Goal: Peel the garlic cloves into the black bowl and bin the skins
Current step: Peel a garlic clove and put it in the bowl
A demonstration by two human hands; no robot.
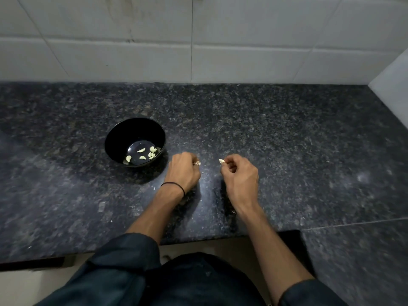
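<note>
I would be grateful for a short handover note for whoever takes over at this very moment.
Left hand: fingers curled, pinching a small brownish scrap, probably skin.
Right hand: pinching a pale clove above the counter.
Bowl: on the counter, left of both hands, with several peeled cloves inside.
Done: those cloves are peeled.
Left: drop the held clove into the bowl and bin the skins. No bin is in view.
</note>
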